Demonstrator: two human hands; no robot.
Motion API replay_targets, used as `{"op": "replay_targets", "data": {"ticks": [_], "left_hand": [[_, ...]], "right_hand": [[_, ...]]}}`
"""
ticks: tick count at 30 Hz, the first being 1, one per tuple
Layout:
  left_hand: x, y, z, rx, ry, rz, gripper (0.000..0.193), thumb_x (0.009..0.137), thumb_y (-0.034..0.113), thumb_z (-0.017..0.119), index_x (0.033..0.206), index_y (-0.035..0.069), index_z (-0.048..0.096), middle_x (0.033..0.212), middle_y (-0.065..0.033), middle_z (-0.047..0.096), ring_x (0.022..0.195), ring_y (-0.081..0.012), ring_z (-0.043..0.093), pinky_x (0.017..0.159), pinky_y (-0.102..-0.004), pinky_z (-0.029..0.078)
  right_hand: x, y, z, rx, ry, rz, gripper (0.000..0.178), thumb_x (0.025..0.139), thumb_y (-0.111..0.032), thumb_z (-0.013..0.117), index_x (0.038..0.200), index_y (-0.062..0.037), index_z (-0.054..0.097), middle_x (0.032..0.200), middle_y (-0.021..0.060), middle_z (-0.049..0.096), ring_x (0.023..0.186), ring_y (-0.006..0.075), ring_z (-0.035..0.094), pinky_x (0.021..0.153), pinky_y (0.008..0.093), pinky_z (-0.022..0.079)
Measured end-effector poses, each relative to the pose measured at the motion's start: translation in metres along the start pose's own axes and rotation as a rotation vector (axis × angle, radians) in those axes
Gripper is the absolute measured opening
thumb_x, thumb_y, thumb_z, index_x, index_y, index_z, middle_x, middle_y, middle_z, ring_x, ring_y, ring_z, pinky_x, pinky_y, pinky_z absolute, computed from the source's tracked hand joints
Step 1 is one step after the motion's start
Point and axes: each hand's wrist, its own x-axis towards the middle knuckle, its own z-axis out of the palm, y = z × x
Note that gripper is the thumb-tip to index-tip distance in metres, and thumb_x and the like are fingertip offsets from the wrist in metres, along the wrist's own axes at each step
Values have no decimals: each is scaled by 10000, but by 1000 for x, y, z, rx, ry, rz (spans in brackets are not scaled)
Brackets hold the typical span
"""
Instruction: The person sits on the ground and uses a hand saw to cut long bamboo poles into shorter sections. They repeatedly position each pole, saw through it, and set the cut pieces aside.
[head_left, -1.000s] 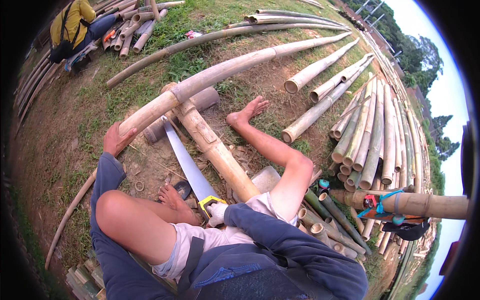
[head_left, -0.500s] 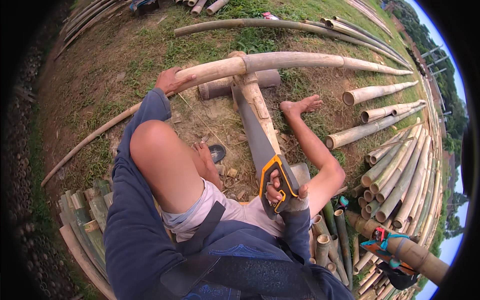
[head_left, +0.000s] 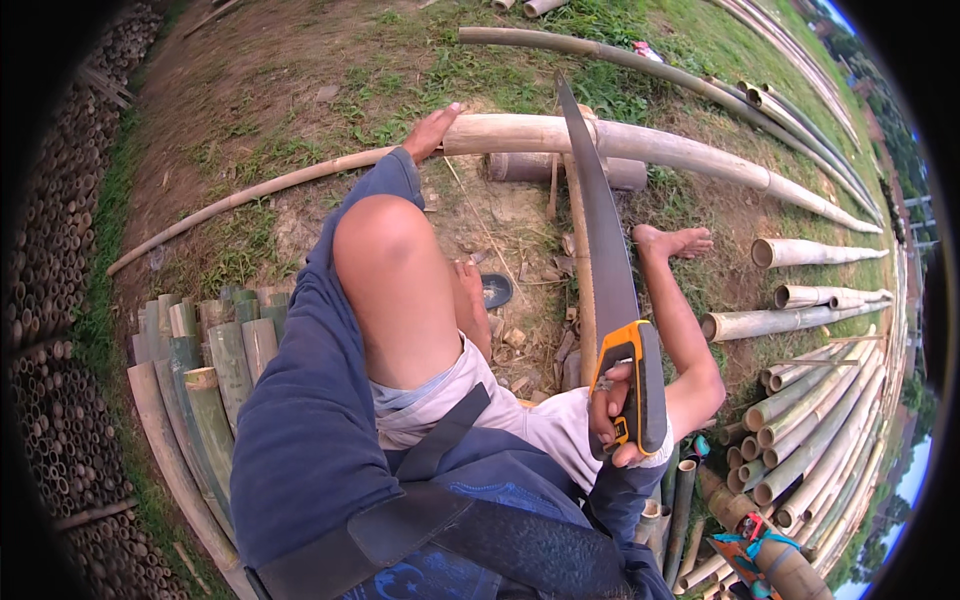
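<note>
My right hand (head_left: 618, 412) is wrapped round the black and orange handle of a hand saw (head_left: 603, 235). The broad dark blade points away from me, and its tip crosses in view over a thick pale bamboo pole (head_left: 690, 153). That pole lies crosswise in front of me on a bamboo support (head_left: 580, 240). At the pole's left end is my left hand (head_left: 432, 132), its fingers stretched out against the end. Whether the saw's teeth touch the pole I cannot tell.
A short thick bamboo piece (head_left: 515, 167) lies under the pole. Cut bamboo (head_left: 228, 360) stands at the left, and long poles (head_left: 815, 410) are stacked at the right. A thin pole (head_left: 250, 195) stretches left. Offcuts and a dark sandal (head_left: 496, 290) are by my feet.
The saw has come up from beside the support, so its tip now appears past the pole. My left hand has slid from the pole's top to its end. The whole view has shifted.
</note>
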Motion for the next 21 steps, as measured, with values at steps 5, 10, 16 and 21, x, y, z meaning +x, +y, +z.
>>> {"op": "replay_targets", "data": {"ticks": [5, 10, 16, 21], "left_hand": [[12, -15, -2, 178, -16, 162, 793, 1088, 677, 416, 1378, -26, 640, 1340, -185, 694, 1251, -306, 622, 1079, -425, 442], [6, -34, 6, 245, 53, 230, 744, 1121, 610, 378, 1315, -55, 650, 1290, -208, 704, 1203, -317, 635, 1096, -413, 427], [-8, -20, 3, 362, 101, 252, 654, 1118, 574, 402, 1300, 13, 684, 1268, -209, 719, 1191, -359, 668, 1042, -425, 475], [-14, 15, 8, 705, 192, 609, 552, 1065, 567, 549, 1279, 86, 715, 1168, -183, 745, 1118, -364, 701, 1017, -480, 517]], "right_hand": [[76, 43, -14, -516, 375, 51, 799, 806, -99, 963, 1445, -41, 487, 1033, -1, 560, 791, 91, 572, 687, 252, 483], [112, 71, -23, -775, 515, 94, 757, 875, -49, 852, 1536, -33, 481, 1084, 8, 588, 899, 89, 563, 790, 255, 500], [118, 85, -35, -979, 495, 41, 726, 886, 20, 780, 1551, -49, 496, 1066, 10, 582, 897, 93, 535, 815, 260, 495], [98, 87, -39, -1059, 594, 24, 656, 934, -21, 768, 1533, -35, 502, 1063, 13, 621, 858, 99, 538, 796, 271, 505]]}}
